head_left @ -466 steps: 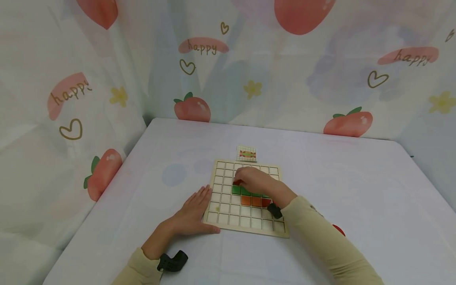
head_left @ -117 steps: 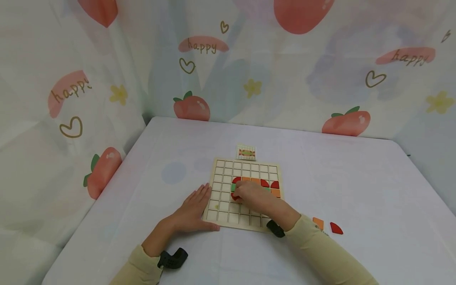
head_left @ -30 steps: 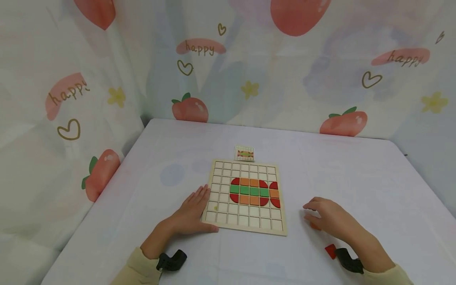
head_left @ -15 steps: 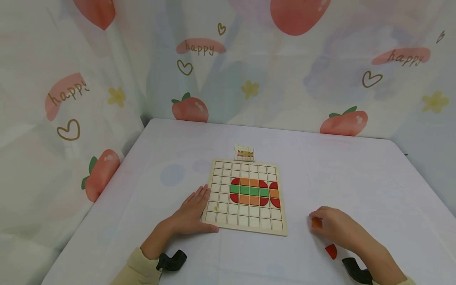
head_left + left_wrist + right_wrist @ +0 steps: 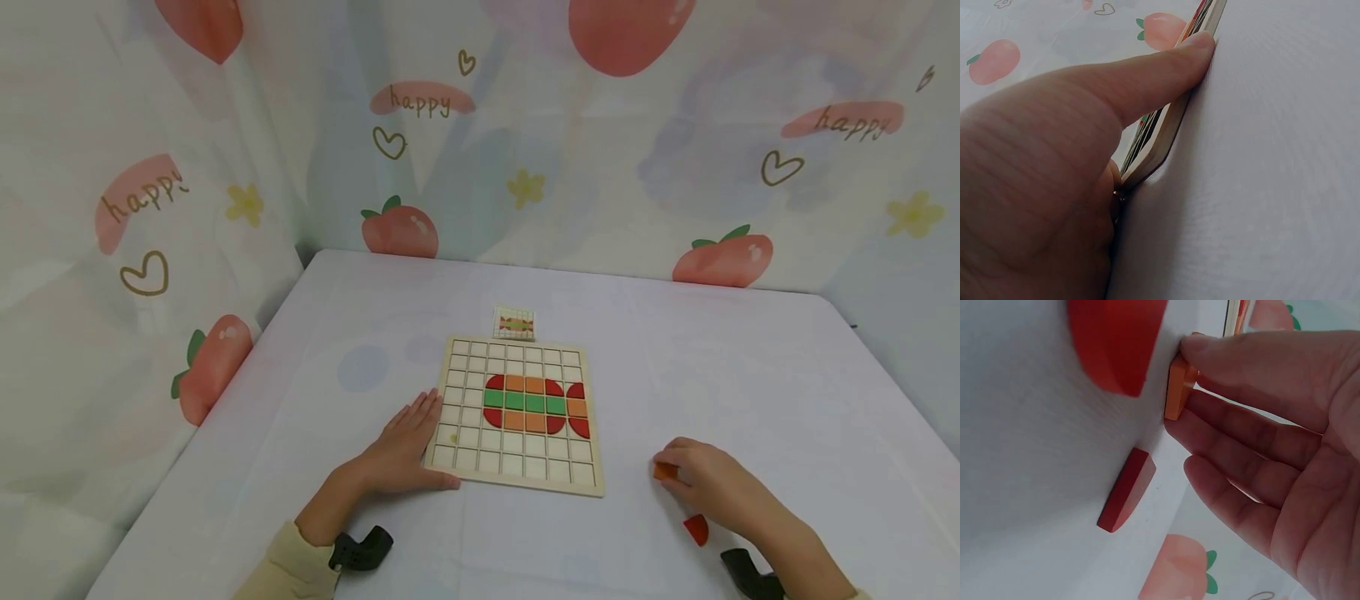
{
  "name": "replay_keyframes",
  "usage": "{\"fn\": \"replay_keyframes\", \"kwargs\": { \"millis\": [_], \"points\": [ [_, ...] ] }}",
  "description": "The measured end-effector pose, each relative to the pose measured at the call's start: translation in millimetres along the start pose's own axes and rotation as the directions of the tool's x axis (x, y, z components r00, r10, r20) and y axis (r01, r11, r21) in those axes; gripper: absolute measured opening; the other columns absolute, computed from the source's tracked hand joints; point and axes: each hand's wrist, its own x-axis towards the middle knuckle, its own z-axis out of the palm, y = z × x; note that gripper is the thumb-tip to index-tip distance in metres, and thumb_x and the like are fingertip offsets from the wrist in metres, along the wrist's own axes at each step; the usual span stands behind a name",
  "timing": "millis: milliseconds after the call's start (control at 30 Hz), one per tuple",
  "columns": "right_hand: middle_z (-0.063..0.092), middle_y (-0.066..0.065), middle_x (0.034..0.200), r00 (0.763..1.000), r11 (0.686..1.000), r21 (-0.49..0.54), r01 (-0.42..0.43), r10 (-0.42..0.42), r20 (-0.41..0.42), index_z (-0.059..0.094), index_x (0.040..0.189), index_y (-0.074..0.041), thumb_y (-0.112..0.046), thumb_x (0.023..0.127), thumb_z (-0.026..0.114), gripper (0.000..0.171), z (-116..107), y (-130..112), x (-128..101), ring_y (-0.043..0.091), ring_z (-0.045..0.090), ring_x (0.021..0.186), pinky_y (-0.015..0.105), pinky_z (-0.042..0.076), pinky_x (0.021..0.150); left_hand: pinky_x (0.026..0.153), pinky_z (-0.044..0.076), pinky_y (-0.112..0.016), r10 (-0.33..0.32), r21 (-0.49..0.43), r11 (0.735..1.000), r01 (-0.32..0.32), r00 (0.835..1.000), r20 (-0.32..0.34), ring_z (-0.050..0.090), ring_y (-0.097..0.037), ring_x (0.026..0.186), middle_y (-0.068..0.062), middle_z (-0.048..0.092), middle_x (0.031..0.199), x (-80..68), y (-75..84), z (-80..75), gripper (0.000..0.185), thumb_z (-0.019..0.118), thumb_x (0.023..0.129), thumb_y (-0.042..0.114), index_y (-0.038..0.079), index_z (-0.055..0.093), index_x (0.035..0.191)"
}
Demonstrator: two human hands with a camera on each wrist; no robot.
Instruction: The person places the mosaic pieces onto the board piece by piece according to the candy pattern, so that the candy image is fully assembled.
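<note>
A wooden grid board lies in the middle of the table, with red, orange and green tiles filling its centre rows. My left hand lies flat on the table, its fingers against the board's left edge. In the left wrist view its thumb lies along the board's edge. To the right of the board my right hand pinches an orange square tile between thumb and fingers, just above the cloth. A red quarter-round tile lies beside that hand.
A small pattern card sits just behind the board. Another red piece lies close by in the right wrist view. A white cloth covers the table, and printed curtains close it in at the back and the left.
My right hand left the board, went to the loose tiles on the right and took the orange tile in a pinch. The left hand and the board stayed put.
</note>
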Motion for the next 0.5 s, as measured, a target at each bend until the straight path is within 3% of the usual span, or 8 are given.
{"fn": "replay_keyframes", "kwargs": {
  "millis": [267, 500],
  "points": [
    [0.059, -0.004, 0.080, 0.991, 0.993, -0.014, 0.115, -0.116, -0.073, 0.072, 0.083, -0.004, -0.006, 0.074, 0.075, 0.009, -6, -10, 15, 0.011, 0.054, 0.069, 0.029, 0.050, 0.063, 0.108, 0.005, -0.040, -0.008, 0.002, 1.000, 0.008, 1.000, 0.000, -0.004, -0.018, 0.138, -0.009, 0.000, 0.153, -0.4, -0.4, -1.0, 0.115, 0.060, 0.071, 0.069, 0.002, 0.004, 0.147],
    [0.060, -0.002, 0.081, 0.988, 0.990, -0.031, 0.137, -0.139, -0.073, 0.072, 0.084, -0.002, -0.007, 0.075, 0.075, 0.011, -9, -18, 27, 0.013, 0.055, 0.070, 0.030, 0.051, 0.064, 0.108, 0.005, -0.040, 0.003, -0.004, 1.000, -0.003, 1.000, 0.007, -0.004, -0.019, 0.138, -0.010, -0.001, 0.153, -0.3, 0.2, -2.4, 0.114, 0.060, 0.073, 0.067, 0.002, 0.004, 0.147]
  ]
}}
